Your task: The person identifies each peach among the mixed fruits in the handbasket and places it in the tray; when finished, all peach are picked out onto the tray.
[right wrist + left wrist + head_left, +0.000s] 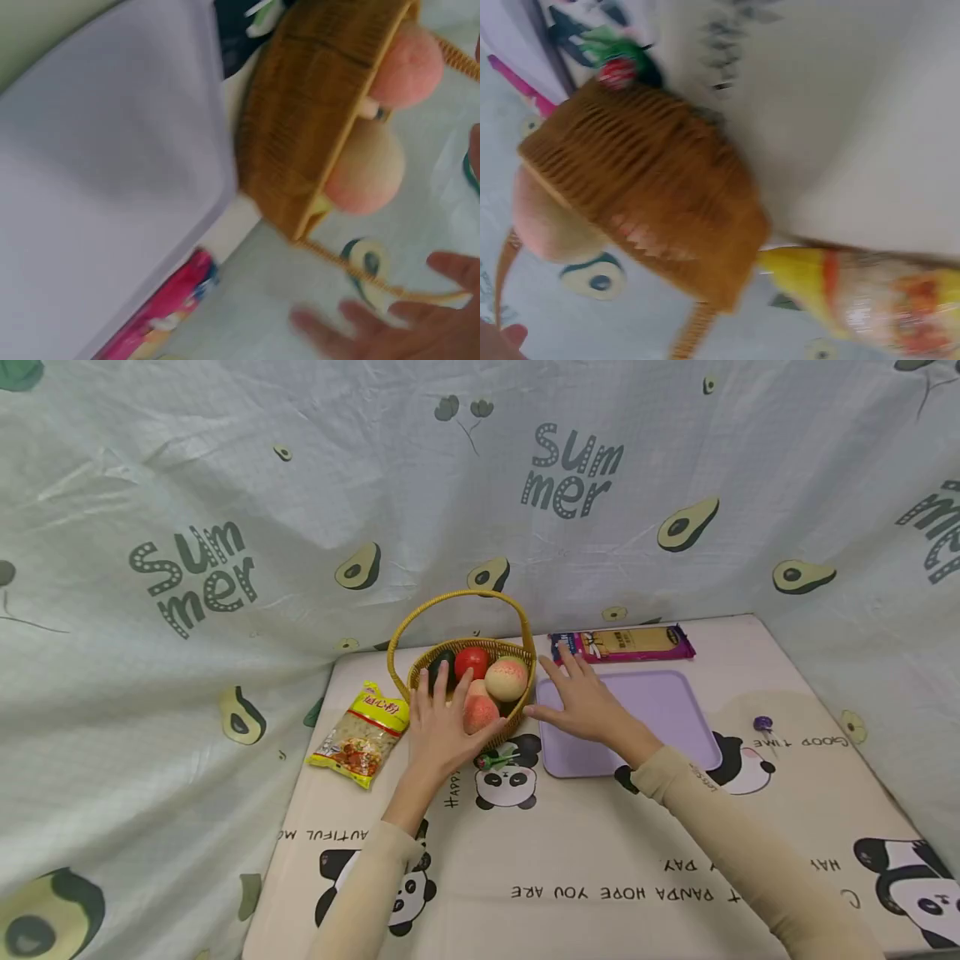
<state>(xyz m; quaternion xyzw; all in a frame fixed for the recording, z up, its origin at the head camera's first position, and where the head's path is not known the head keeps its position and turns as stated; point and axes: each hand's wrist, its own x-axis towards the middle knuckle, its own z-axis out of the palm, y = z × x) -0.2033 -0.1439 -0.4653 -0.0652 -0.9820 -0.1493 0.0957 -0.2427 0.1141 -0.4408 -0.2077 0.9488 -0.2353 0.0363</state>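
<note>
A wicker basket [517, 720] with a tall handle [459, 596] stands at the back of the table. In it lie two peaches, the paler one [506, 679] at the right and a pinker one [480, 713] in front, plus a red round fruit [472, 663] and a dark item [441, 670]. My left hand [442, 727], fingers spread, is over the basket's front left; whether it touches is unclear. My right hand [583, 700], also spread and holding nothing, hovers right of the basket above the purple tray [637, 760]. In the right wrist view, its fingers [390, 330] look blurred.
Left of the basket lies a yellow food bag [363, 735]. Behind the tray is a purple noodle-like packet [622, 643]. One lollipop [495, 760] lies before the basket, and a purple lollipop [762, 724] lies right of the tray. A printed curtain [450, 485] hangs behind the table.
</note>
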